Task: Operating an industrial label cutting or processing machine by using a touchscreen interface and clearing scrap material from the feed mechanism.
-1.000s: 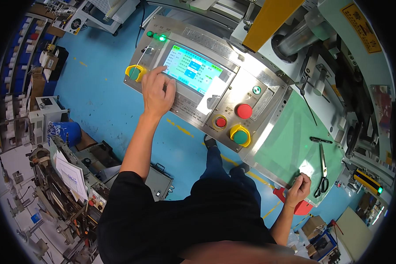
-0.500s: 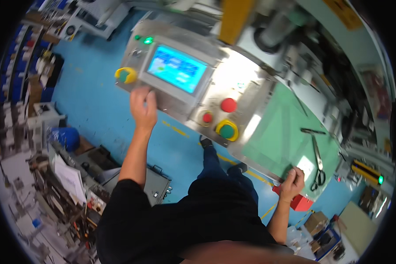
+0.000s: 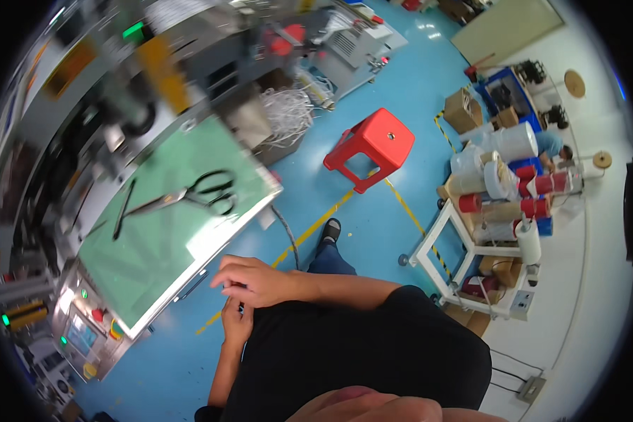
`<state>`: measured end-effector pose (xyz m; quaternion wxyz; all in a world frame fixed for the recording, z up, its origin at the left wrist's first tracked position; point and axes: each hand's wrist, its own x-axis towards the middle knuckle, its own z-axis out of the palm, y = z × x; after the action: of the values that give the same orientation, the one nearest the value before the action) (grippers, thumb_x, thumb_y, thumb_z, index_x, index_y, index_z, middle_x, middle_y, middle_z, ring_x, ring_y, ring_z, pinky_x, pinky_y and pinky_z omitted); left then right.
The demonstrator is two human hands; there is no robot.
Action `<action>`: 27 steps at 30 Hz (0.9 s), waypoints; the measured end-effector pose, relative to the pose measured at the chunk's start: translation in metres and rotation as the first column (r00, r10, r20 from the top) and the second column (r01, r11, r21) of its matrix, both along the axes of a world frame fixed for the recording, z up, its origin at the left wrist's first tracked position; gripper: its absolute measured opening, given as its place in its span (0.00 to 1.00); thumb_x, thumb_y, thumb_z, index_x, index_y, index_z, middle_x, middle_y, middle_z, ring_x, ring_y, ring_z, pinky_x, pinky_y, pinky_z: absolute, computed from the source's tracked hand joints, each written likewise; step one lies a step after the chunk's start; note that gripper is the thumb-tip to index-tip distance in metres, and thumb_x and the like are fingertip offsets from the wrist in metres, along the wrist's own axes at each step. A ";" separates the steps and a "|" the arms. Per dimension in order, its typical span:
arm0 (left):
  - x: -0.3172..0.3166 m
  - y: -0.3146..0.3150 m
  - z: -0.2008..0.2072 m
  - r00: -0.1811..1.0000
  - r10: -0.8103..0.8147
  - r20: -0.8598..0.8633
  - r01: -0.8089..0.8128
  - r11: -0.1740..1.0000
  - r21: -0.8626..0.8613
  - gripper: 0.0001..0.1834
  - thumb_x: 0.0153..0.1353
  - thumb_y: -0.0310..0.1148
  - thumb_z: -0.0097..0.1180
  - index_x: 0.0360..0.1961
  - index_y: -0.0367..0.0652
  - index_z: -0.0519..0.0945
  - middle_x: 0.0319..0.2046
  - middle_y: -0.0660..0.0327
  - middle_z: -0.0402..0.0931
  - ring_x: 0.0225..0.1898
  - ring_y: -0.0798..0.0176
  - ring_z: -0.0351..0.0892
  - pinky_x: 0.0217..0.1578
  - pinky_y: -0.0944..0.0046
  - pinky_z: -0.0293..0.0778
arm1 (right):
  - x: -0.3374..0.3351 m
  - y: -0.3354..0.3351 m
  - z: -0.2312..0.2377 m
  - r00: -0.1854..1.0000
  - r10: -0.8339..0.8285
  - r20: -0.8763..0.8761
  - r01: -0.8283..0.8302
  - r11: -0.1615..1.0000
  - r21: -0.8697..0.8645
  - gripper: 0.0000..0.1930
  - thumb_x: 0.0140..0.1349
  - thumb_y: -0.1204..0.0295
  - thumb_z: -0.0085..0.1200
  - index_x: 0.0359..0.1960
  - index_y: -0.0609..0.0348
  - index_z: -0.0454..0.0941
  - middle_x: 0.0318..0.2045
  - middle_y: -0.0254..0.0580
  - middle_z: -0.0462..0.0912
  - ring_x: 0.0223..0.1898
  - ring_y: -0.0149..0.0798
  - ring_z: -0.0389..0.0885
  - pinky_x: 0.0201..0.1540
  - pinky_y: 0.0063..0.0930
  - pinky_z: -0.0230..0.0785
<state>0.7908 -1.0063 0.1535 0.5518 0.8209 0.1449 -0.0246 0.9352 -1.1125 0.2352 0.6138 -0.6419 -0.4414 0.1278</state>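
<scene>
My right hand point(image 3: 250, 281) reaches across my front, close to the near edge of a worktable with a green top point(image 3: 211, 151). Its fingers are loosely bent and apart, with nothing seen in them. Just below it is my left hand point(image 3: 238, 325), whose fingertips are partly hidden by the right hand. The two hands overlap in view; whether they touch is unclear. On the green top lie scissors point(image 3: 163, 202) with black handles, their blades pointing left. Beside the blades is a thin black tool point(image 3: 124, 209) of unclear kind.
A red plastic stool point(image 3: 390, 137) stands on the blue floor, beyond my foot. Right of it are a white wheeled frame point(image 3: 429, 239) and several wrapped rolls point(image 3: 517, 141). A bin of white strips point(image 3: 286, 116) stands behind the table. A control panel point(image 3: 84, 334) adjoins its left end.
My view has swung right, bringing the stool and rolls into sight. My left hand has left the control panel and my right hand the table edge; both are now together before me.
</scene>
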 end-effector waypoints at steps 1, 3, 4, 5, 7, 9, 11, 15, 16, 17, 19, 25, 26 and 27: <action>0.021 -0.022 0.001 0.997 -0.065 -0.052 0.066 0.998 0.022 0.06 0.58 0.28 0.52 0.29 0.35 0.73 0.27 0.51 0.74 0.25 0.57 0.72 0.29 0.62 0.68 | 0.012 -0.038 -0.010 0.978 -0.015 -0.207 0.021 0.999 0.027 0.11 0.55 0.79 0.51 0.41 0.59 0.73 0.28 0.36 0.70 0.25 0.32 0.72 0.29 0.25 0.66; 0.069 -0.081 0.012 0.997 -0.042 -0.067 0.042 0.999 0.006 0.07 0.59 0.29 0.52 0.29 0.35 0.73 0.26 0.53 0.73 0.25 0.60 0.72 0.29 0.62 0.68 | 0.038 -0.113 -0.035 0.594 0.061 -0.802 0.044 0.993 0.108 0.11 0.60 0.75 0.50 0.44 0.58 0.70 0.30 0.31 0.71 0.26 0.26 0.69 0.30 0.24 0.66; 0.098 -0.113 0.021 0.997 -0.010 -0.077 0.008 1.000 -0.030 0.08 0.59 0.30 0.52 0.29 0.35 0.73 0.26 0.54 0.73 0.25 0.62 0.72 0.29 0.63 0.68 | 0.058 -0.153 -0.050 0.549 0.023 -0.836 0.177 0.974 0.143 0.10 0.61 0.74 0.50 0.44 0.57 0.70 0.30 0.31 0.72 0.26 0.25 0.69 0.30 0.22 0.66; 0.133 -0.151 0.032 0.993 -0.009 -0.121 0.009 1.000 -0.004 0.07 0.61 0.30 0.50 0.30 0.36 0.73 0.25 0.57 0.72 0.27 0.66 0.71 0.31 0.65 0.69 | 0.075 -0.195 -0.060 0.480 0.000 -0.877 0.294 0.942 0.161 0.10 0.62 0.74 0.50 0.45 0.56 0.69 0.31 0.30 0.72 0.25 0.24 0.68 0.29 0.21 0.65; 0.201 -0.230 0.056 0.990 -0.083 0.117 0.093 0.992 -0.085 0.07 0.61 0.27 0.49 0.37 0.34 0.74 0.33 0.56 0.73 0.34 0.64 0.72 0.39 0.67 0.69 | 0.114 -0.273 -0.054 0.268 0.230 -0.936 0.584 0.734 0.347 0.10 0.62 0.75 0.47 0.46 0.53 0.68 0.35 0.36 0.74 0.27 0.26 0.68 0.29 0.21 0.64; 0.263 -0.296 0.084 0.950 -0.199 0.240 0.220 0.973 -0.065 0.11 0.60 0.27 0.49 0.44 0.35 0.73 0.38 0.55 0.72 0.37 0.62 0.73 0.40 0.67 0.69 | 0.159 -0.339 -0.028 0.361 0.349 -0.865 0.651 0.570 0.501 0.11 0.63 0.75 0.45 0.47 0.52 0.68 0.35 0.36 0.73 0.26 0.26 0.67 0.29 0.22 0.63; 0.316 -0.358 0.111 0.921 -0.249 0.299 0.272 0.962 -0.036 0.13 0.60 0.27 0.49 0.46 0.35 0.73 0.38 0.55 0.72 0.37 0.62 0.73 0.40 0.66 0.70 | 0.196 -0.393 -0.009 0.422 0.360 -0.832 0.647 0.523 0.554 0.11 0.64 0.75 0.44 0.48 0.52 0.68 0.35 0.37 0.73 0.26 0.27 0.67 0.30 0.22 0.64; 0.393 -0.454 0.116 0.823 -0.357 0.442 0.409 0.912 -0.027 0.14 0.59 0.26 0.53 0.47 0.35 0.75 0.38 0.54 0.74 0.36 0.62 0.76 0.37 0.66 0.73 | 0.249 -0.483 -0.009 0.532 0.221 -0.817 0.651 0.510 0.562 0.11 0.65 0.74 0.44 0.49 0.53 0.68 0.36 0.36 0.74 0.26 0.27 0.70 0.32 0.23 0.65; 0.410 -0.475 0.114 0.793 -0.372 0.482 0.426 0.905 -0.001 0.14 0.58 0.25 0.55 0.46 0.35 0.76 0.38 0.54 0.75 0.35 0.61 0.77 0.36 0.66 0.73 | 0.260 -0.502 -0.009 0.519 0.170 -0.838 0.674 0.521 0.523 0.12 0.64 0.74 0.45 0.49 0.53 0.67 0.36 0.36 0.74 0.27 0.27 0.72 0.32 0.23 0.64; 0.424 -0.496 0.113 0.793 -0.346 0.500 0.405 0.914 -0.010 0.10 0.58 0.25 0.56 0.41 0.35 0.79 0.34 0.56 0.76 0.32 0.62 0.78 0.32 0.67 0.74 | 0.268 -0.520 -0.011 0.556 0.167 -0.814 0.665 0.498 0.557 0.13 0.64 0.74 0.45 0.50 0.55 0.67 0.39 0.37 0.74 0.28 0.29 0.72 0.33 0.24 0.65; 0.450 -0.534 0.105 0.777 -0.384 0.498 0.456 0.890 -0.025 0.10 0.58 0.25 0.56 0.41 0.35 0.79 0.31 0.56 0.76 0.30 0.62 0.78 0.31 0.67 0.73 | 0.275 -0.555 -0.013 0.541 0.046 -0.839 0.725 0.480 0.494 0.14 0.64 0.74 0.45 0.50 0.56 0.66 0.41 0.38 0.74 0.29 0.30 0.72 0.34 0.24 0.65; 0.527 -0.678 0.065 0.889 -0.346 0.299 0.423 0.870 -0.253 0.04 0.57 0.26 0.55 0.28 0.36 0.76 0.26 0.59 0.75 0.26 0.68 0.73 0.28 0.70 0.69 | 0.316 -0.675 -0.033 0.495 -0.116 -0.861 0.818 0.398 0.416 0.17 0.62 0.73 0.46 0.54 0.57 0.63 0.53 0.42 0.69 0.31 0.33 0.73 0.36 0.27 0.65; 0.541 -0.703 0.061 0.894 -0.329 0.304 0.407 0.880 -0.245 0.04 0.57 0.26 0.55 0.28 0.36 0.76 0.26 0.59 0.75 0.26 0.68 0.73 0.28 0.70 0.69 | 0.324 -0.699 -0.037 0.476 -0.120 -0.871 0.828 0.394 0.398 0.18 0.62 0.73 0.47 0.54 0.57 0.62 0.56 0.43 0.67 0.31 0.34 0.73 0.36 0.28 0.65; 0.555 -0.726 0.059 0.894 -0.332 0.301 0.404 0.888 -0.221 0.04 0.58 0.26 0.54 0.28 0.36 0.75 0.26 0.60 0.73 0.25 0.69 0.72 0.27 0.70 0.68 | 0.336 -0.723 -0.041 0.457 -0.121 -0.881 0.837 0.393 0.380 0.19 0.62 0.72 0.47 0.55 0.57 0.62 0.58 0.43 0.66 0.31 0.34 0.73 0.36 0.28 0.65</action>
<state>1.3457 -1.7326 0.2125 0.6605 0.7439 -0.0914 -0.0440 1.2713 -1.8358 0.1942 0.9526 -0.2900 0.0805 -0.0436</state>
